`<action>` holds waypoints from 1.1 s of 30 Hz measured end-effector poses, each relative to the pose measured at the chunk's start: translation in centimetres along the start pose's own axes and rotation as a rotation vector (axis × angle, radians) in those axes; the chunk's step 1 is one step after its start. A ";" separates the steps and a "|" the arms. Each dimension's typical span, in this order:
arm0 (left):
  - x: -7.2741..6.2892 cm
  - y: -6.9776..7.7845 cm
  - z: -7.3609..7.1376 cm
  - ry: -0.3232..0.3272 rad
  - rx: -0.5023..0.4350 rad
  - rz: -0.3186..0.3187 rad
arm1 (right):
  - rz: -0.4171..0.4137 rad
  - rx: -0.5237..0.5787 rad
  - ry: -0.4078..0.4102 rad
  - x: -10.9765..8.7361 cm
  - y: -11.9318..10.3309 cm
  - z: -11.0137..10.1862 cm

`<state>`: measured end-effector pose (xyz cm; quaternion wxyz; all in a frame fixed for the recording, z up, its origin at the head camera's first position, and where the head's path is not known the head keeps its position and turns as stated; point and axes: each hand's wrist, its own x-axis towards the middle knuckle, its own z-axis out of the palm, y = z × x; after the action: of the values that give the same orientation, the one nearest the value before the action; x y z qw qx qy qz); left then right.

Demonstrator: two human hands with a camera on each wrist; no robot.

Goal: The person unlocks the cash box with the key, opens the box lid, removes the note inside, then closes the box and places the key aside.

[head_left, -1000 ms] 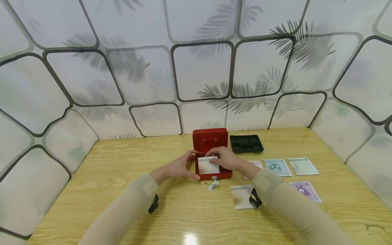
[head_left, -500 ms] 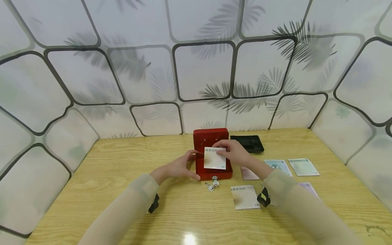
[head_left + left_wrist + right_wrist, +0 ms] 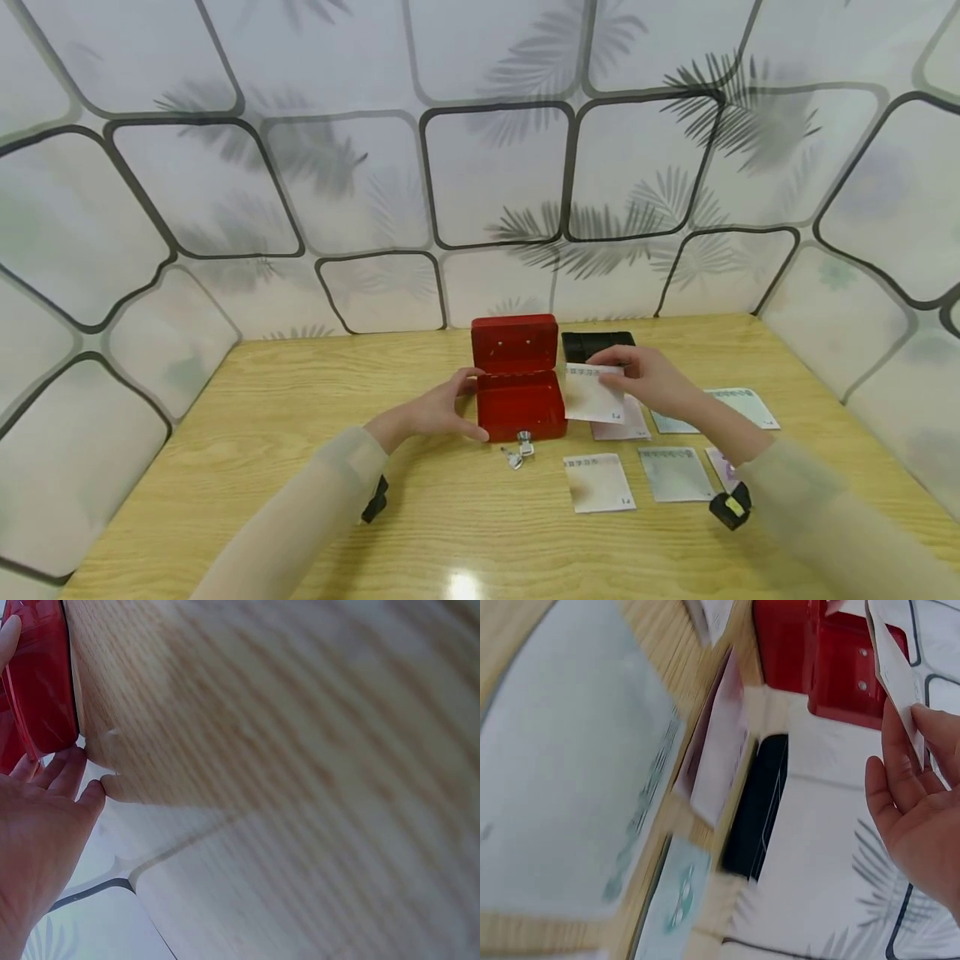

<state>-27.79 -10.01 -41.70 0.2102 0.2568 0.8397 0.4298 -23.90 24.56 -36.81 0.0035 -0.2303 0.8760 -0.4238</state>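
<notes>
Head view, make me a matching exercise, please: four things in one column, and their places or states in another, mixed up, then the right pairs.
Column one
1. right hand
2. keys
3. tray
4. red box

Column two
A. black, to the right of the raised lid
B. standing open on the table
C. pinching pale paper
D. lying in front of the red box, on its near side

Right pairs: 1-C, 2-D, 3-A, 4-B

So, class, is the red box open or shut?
Open: the red box has its lid raised at the back, baring the inside.
</notes>
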 end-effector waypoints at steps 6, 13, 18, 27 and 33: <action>-0.2 0.1 -0.1 -0.001 0.000 -0.009 | 0.009 -0.015 0.001 -3.1 0.4 -2.4; -0.1 -0.1 0.0 0.000 -0.003 -0.007 | -0.049 -0.093 0.050 -6.3 1.6 -4.2; -0.1 0.0 0.0 -0.004 -0.003 -0.004 | -0.049 -0.130 0.073 -8.9 2.9 -6.0; 0.0 0.2 -0.1 -0.003 0.001 -0.004 | 0.054 -0.324 0.057 -13.0 5.7 -10.9; 0.0 0.1 0.0 -0.007 -0.007 -0.008 | 0.104 -0.450 0.000 -14.3 7.5 -12.9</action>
<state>-27.77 -9.99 -41.61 0.2158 0.2545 0.8384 0.4309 -16.70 43.97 -36.84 -0.0261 -0.1799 0.9590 -0.2172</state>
